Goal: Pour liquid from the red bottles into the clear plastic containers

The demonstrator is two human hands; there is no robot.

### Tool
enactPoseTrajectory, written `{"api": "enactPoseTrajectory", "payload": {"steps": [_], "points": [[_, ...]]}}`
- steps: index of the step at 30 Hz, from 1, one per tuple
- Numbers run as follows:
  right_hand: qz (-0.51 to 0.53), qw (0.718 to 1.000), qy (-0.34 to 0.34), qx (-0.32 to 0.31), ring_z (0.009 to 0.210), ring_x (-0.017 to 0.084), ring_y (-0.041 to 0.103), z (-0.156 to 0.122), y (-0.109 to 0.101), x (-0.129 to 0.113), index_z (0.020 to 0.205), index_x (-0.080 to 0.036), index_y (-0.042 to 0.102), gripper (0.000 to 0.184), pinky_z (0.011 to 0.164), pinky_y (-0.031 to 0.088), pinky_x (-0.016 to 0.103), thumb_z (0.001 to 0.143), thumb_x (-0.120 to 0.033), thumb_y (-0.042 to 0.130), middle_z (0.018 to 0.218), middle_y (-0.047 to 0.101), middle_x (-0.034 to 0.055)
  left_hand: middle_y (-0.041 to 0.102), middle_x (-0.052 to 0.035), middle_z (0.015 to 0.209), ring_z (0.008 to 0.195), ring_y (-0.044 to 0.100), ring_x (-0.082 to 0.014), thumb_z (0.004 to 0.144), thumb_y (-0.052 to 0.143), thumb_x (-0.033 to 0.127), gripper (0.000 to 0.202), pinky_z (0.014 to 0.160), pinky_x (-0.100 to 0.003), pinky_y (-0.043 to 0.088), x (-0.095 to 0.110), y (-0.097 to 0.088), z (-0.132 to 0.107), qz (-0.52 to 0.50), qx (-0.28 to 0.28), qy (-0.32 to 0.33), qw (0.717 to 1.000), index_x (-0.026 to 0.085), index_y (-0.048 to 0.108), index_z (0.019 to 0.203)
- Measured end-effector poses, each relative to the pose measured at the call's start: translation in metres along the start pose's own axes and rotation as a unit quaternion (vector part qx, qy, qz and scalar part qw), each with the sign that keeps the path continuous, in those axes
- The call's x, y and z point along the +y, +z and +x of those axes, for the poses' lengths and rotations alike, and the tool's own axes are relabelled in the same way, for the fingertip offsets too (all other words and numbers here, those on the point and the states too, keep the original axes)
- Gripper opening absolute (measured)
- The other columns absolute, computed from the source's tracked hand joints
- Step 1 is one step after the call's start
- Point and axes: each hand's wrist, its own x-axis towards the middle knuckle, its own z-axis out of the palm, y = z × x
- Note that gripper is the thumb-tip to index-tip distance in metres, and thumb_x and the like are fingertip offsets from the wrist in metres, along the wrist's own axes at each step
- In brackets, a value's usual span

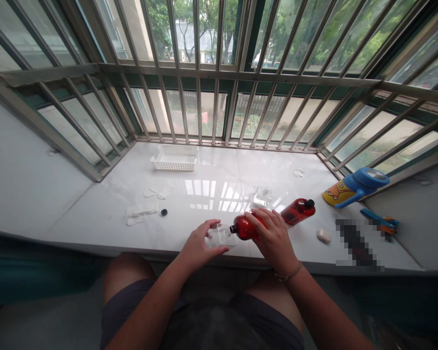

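The left grip (200, 243) is curved around a clear container (219, 236), which is pinched between the fingers on its far side and the thumb on its near side. By the right grip (274, 238) a red bottle (245, 227) is clasped from above, laid over nearly flat, with its dark neck pointed at the mouth of the container. The two are held together near the front edge of the white ledge (211, 167), and the step appears to be a pour from bottle to container. Whether liquid is flowing, or whether the two mouths touch, cannot be told.

For a clean pour, the necks are best lined up before the bottle is tipped further, and the container should be pinched lightly but without wobble. The tilt is best raised by small degrees, so that air can be let in and splashing avoided. The level should be watched through the clear wall. Care is also needed around the second red bottle (295, 213), which is stood close behind the right grip and could be knocked by a wide swing of the wrist.
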Motion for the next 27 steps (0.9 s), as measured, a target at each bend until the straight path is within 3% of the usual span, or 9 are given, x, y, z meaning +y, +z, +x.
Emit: {"api": "enactPoseTrajectory", "payload": {"steps": [27], "points": [[-0.017,1.0,-0.016,0.0,0.145,0.033,0.055,0.007,-0.014,-0.004,0.159,-0.037,0.05,0.062,0.126,0.035,0.061,0.103,-0.016,0.063,0.149,0.066,0.0076,0.072,-0.0132,0.143,0.128,0.069,-0.0327,0.073,0.096,0.035,0.076,0.104,-0.046,0.059,-0.003,0.004,0.001,-0.086,-0.029,0.006,0.996,0.026,0.063,0.14]]}}
